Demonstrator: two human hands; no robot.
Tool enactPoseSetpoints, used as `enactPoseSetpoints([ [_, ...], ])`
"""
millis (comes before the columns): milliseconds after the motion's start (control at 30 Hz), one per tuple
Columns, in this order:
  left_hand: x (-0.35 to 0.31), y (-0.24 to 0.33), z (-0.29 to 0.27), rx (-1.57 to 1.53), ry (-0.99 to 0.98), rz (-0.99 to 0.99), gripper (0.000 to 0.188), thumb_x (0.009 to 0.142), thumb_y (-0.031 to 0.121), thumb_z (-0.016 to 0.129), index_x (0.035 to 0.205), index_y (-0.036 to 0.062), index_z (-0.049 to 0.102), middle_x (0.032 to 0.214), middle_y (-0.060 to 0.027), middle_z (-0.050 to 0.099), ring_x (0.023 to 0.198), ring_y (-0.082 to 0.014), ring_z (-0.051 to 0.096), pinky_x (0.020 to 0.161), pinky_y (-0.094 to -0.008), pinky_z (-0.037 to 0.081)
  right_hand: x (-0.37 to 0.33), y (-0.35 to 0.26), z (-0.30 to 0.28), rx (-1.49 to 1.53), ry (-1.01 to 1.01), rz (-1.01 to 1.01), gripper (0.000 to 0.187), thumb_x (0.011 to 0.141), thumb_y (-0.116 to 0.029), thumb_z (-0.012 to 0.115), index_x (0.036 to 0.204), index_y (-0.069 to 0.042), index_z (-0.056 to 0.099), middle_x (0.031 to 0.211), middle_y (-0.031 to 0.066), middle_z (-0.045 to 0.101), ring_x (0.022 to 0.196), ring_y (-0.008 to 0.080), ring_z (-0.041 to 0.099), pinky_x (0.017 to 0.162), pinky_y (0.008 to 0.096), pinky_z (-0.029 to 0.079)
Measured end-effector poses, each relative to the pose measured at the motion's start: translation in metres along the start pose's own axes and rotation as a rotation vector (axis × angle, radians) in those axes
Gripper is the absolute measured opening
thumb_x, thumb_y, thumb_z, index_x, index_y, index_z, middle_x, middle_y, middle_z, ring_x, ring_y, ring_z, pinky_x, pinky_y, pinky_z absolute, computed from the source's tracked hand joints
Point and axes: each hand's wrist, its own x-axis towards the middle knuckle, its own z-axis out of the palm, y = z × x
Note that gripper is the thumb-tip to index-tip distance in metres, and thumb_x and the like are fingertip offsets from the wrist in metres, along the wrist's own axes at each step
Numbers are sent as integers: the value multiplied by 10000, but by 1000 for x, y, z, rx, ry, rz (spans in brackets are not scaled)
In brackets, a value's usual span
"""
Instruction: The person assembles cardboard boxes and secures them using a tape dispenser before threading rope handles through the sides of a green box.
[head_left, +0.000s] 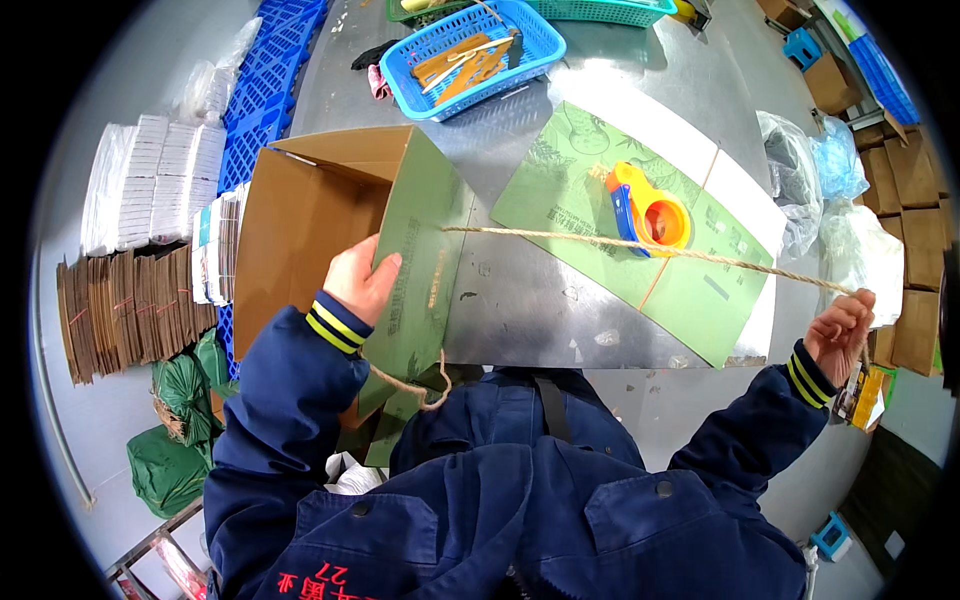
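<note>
A green cardboard box (425, 240), brown inside, lies tilted with its open side toward the left. My left hand (362, 282) is closed over its near edge, thumb on the green face and fingers hidden inside. A twisted rope (620, 241) comes out of the green face and stretches taut to the right. Far out at the right, my right hand (840, 325) pinches that rope, a short tail hanging below. Another piece of rope (420, 397) loops slack under the box's near side. A yellow and blue tape dispenser (668, 215) rests on a flat green carton sheet (560, 190).
The metal table (540, 310) ends just before my body. Toward its far side stands a blue basket (395, 70) with brown strips and tools. Blue pallets (270, 80) and stacked folded cardboard (130, 305) are on the left. Plastic bags (855, 250) and brown cartons (910, 170) line the right.
</note>
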Motion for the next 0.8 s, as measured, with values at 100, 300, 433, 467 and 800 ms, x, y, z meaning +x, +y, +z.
enactPoseSetpoints([
  [100, 10, 1, -3, 39, -4, -25, 248, 823, 165, 509, 986, -16, 554, 793, -178, 608, 745, -309, 597, 680, -322, 460, -12, 26, 5, -82, -270, 84, 269, 893, -201, 489, 1096, -24, 488, 835, 69, 533, 710, 84, 514, 531, 198, 453],
  [300, -21, 28, -37, 126, -63, -11, 282, 867, 224, 520, 980, -32, 555, 780, -89, 591, 713, -152, 548, 653, -253, 439, -79, 205, 37, -827, -428, 944, 322, 917, -279, 394, 895, -12, 572, 529, 37, 538, 414, 67, 446, 403, 197, 344],
  [433, -29, 30, -59, 148, -352, -344, 230, 863, 163, 482, 859, -35, 599, 631, -114, 586, 576, -173, 568, 579, -271, 456, -124, 286, -8, -1305, -823, 799, 307, 885, -287, 425, 815, -36, 589, 565, 86, 554, 543, 220, 548, 543, 321, 437],
  [467, -30, 20, -57, 174, -376, -321, 218, 855, 149, 484, 871, -37, 597, 647, -121, 593, 585, -181, 577, 582, -275, 461, -128, 299, -13, -1521, -1050, 450, 282, 864, -282, 444, 810, -49, 595, 593, 113, 571, 590, 289, 570, 595, 378, 460],
  [800, -19, -92, 8, -133, -727, -73, 205, 823, 122, 506, 947, -17, 590, 728, -142, 628, 685, -185, 624, 630, -287, 482, -144, 352, -14, -1269, -760, 826, 217, 843, -175, 521, 997, -29, 561, 713, 130, 613, 679, 282, 599, 640, 335, 470],
])
